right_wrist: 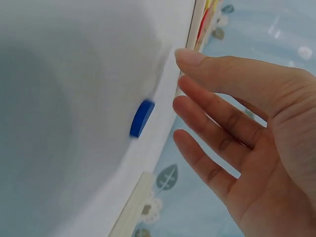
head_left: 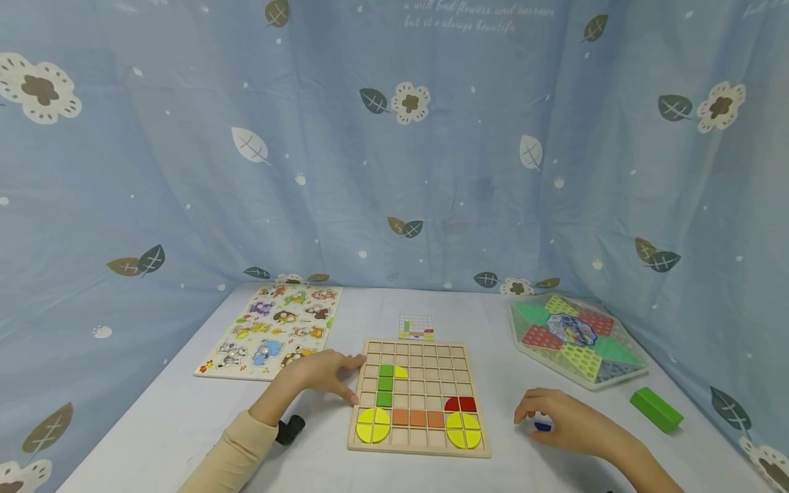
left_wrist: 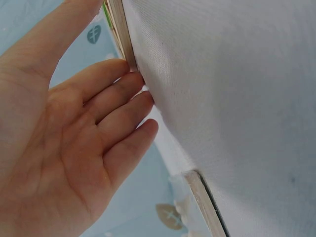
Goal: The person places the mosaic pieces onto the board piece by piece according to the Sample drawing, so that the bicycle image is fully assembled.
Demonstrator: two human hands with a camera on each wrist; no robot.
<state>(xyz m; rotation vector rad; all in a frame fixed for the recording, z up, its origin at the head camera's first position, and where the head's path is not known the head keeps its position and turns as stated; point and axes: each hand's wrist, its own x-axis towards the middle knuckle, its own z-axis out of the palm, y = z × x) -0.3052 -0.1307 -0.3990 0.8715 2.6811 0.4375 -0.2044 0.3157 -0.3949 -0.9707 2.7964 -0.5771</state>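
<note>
A wooden grid board lies in the middle of the table, seen in the head view. On it are green squares, a yellow quarter-round, orange squares, red pieces and two yellow discs made of quarters. My left hand touches the board's left edge with extended fingers. To the board's right, my right hand hovers with loosely bent fingers over a small blue block. The right wrist view shows a gap between those fingers and the block.
A pattern card lies just behind the board. An animal puzzle board is at the back left, a hexagonal box at the back right. A green block lies at the right; a black object is by my left forearm.
</note>
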